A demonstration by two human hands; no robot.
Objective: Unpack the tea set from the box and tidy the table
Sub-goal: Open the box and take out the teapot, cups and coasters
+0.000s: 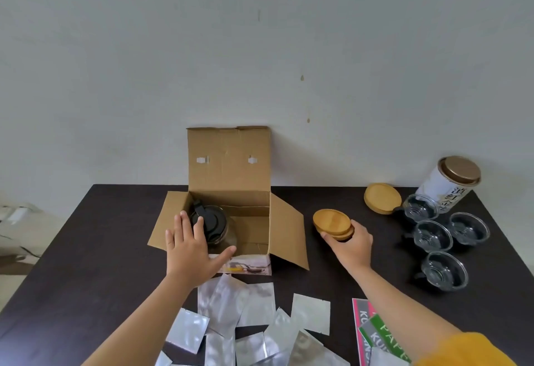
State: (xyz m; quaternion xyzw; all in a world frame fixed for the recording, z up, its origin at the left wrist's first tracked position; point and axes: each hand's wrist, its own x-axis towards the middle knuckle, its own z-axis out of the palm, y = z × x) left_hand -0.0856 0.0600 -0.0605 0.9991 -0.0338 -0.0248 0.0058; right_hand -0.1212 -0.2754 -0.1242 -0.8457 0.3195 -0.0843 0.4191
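Left hand (pixel 192 245), fingers spread, reaches to teapot (pixel 215 225) in box (pixel 239 192); right hand (pixel 351 243) grips 2 coasters (pixel 332 222). Lift pot w/ firm grip, straight up.

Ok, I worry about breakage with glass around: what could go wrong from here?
The left hand reaches with straight fingers over the glass teapot in the box; a one-handed lift could slip. The right hand holds stacked wooden coasters near the glass cups; setting them down carelessly might knock one.
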